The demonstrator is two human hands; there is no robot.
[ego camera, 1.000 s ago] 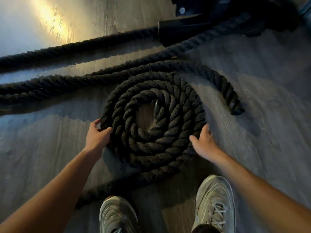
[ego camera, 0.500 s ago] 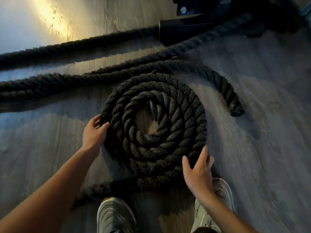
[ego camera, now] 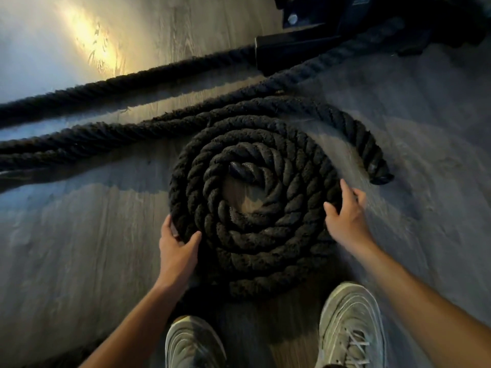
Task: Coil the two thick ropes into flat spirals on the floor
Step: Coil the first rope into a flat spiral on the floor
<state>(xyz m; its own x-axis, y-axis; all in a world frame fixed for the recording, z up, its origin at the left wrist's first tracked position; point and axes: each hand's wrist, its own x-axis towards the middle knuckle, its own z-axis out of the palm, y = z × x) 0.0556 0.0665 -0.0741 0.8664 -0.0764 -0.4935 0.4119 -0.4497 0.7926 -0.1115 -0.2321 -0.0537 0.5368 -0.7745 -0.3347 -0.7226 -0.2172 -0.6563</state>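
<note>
Left hand (ego camera: 176, 251) and right hand (ego camera: 345, 216) each clamp, thumb on top and fingers outside, on the outer turn of the coil (ego camera: 255, 205), flat on the floor (ego camera: 79, 248) between them, probably to rotate it and snug the turns.

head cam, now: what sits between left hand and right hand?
The rope spiral fills that stretch in the head view; left hand and right hand each hold its outer turn, on opposite sides.
</note>
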